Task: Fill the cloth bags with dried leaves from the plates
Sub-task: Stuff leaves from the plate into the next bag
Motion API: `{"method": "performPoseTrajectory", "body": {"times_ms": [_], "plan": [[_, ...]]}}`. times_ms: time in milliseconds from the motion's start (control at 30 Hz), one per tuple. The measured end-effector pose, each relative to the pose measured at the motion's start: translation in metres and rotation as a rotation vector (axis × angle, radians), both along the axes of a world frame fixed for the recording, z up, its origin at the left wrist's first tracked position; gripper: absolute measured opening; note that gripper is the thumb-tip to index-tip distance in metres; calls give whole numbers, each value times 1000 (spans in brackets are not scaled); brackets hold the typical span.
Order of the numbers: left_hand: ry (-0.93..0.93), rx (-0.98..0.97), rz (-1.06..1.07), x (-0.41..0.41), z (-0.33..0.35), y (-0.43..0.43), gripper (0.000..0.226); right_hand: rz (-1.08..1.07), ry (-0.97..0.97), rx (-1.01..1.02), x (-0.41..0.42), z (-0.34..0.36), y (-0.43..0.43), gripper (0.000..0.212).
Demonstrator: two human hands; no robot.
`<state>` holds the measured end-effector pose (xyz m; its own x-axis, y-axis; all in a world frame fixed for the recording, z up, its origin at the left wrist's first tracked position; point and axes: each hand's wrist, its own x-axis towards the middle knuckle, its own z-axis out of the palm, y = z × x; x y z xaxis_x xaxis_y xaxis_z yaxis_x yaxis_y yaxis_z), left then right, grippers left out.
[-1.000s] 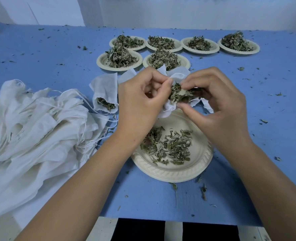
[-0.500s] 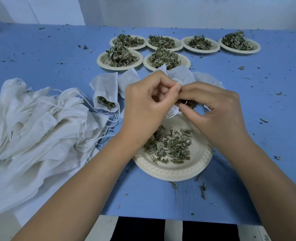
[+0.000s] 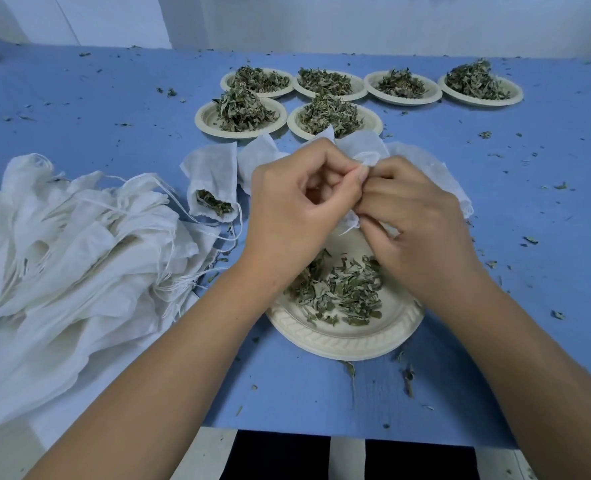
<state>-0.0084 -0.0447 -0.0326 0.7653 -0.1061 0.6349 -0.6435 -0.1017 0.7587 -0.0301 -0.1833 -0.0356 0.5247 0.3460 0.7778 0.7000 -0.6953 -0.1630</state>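
Bag [image 3: 368, 150] | pinched by L hand [image 3: 297, 202] + R hand [image 3: 415, 223] fingers, both grasping | above near plate [image 3: 349, 341]

You're at a hand-packing workbench: a blue tabletop [image 3: 79, 109] littered with crumbs, cream paper plates [image 3: 405, 100] of dried green leaves [image 3: 242, 109], heaped white drawstring cloth bags [image 3: 62, 237].

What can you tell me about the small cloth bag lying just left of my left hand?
The cloth bag is white, thin and rectangular, of a gauzy woven look. It lies flat on the blue table, its open mouth facing you, with dried leaves showing inside. A thin drawstring trails from the mouth. The left hand is beside it, apart.
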Motion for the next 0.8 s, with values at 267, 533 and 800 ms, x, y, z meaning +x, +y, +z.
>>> {"method": "performPoseTrajectory", "body": {"times_ms": [267, 533, 800], "plan": [[-13, -56, 5, 3, 2, 4, 17, -101, 91, -112, -10, 8, -2, 26], [44, -91, 40, 6, 4, 5, 15, -139, 92, 35, -8, 14, -14, 34], [62, -97, -14, 3, 7, 6, 17, -46, 304, -48, -3, 11, -11, 32]]}}
